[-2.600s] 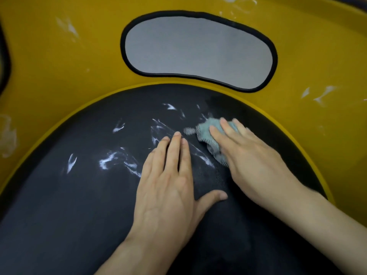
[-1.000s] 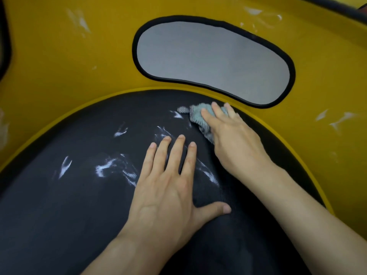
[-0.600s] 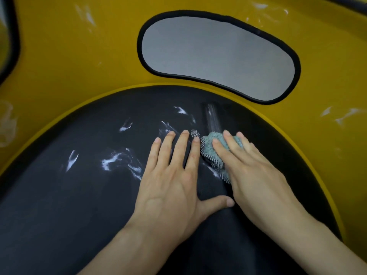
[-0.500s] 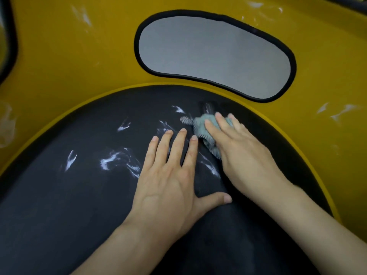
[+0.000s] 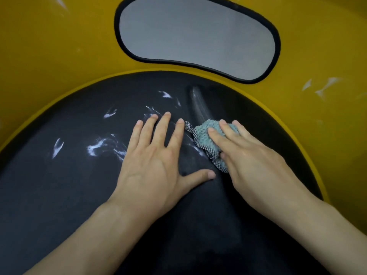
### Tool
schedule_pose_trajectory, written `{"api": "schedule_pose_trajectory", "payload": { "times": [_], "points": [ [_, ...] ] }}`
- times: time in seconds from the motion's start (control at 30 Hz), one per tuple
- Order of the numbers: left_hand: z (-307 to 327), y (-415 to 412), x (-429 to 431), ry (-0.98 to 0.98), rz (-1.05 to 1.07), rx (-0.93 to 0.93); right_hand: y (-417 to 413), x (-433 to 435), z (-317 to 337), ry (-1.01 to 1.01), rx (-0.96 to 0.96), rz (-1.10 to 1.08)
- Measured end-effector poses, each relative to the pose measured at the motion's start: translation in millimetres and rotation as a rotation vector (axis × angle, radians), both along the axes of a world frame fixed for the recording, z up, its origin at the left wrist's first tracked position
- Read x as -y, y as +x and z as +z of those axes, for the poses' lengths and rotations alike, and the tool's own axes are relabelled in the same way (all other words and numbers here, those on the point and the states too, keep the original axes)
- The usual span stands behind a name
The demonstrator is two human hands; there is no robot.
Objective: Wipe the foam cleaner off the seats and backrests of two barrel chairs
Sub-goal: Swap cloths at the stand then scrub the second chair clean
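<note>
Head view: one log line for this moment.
step: seat wipe | right hand: pressing cloth on seat | left hand: flat on seat | foam streaks: left of hands | yellow backrest: smears unwiped

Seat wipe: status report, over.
Left hand flat on seat. Right hand presses cloth. Foam streaks unwiped, beyond left hand.

Left hand point(image 5: 153, 167) flat, splayed — right hand point(image 5: 250, 157) pressing.
</note>
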State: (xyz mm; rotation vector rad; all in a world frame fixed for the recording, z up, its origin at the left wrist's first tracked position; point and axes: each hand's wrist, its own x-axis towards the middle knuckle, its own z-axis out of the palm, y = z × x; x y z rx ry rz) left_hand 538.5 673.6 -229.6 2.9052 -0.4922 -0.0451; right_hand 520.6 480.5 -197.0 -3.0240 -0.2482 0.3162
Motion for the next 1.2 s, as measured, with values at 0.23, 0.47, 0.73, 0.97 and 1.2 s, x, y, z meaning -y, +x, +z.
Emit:
{"api": "schedule_pose_trajectory", "payload": {
  "times": [0.23, 0.47, 0.73, 0.97, 1.2],
  "points": [
    [1, -1, 2, 0.031, 0.006, 0.013, 25, -16, -4, -0.006, 0.022, 0.014],
    [1, 0, 3, 0.043, 0.009, 0.016, 100, -40, -18, 0.039, 0.154, 0.012],
    [3, 0, 4, 0.007, 0.013, 0.002, 33, -21, -11, -0.013, 0.084, 0.038],
    [1, 1, 3, 0.0, 0.009, 0.004, 97, -35, -16, 0.041, 0.166, 0.0],
    [2, 0, 3, -0.02, 0.01, 0.001, 24, -10, -12, -0.007, 0.099, 0.056]
  ]
}}
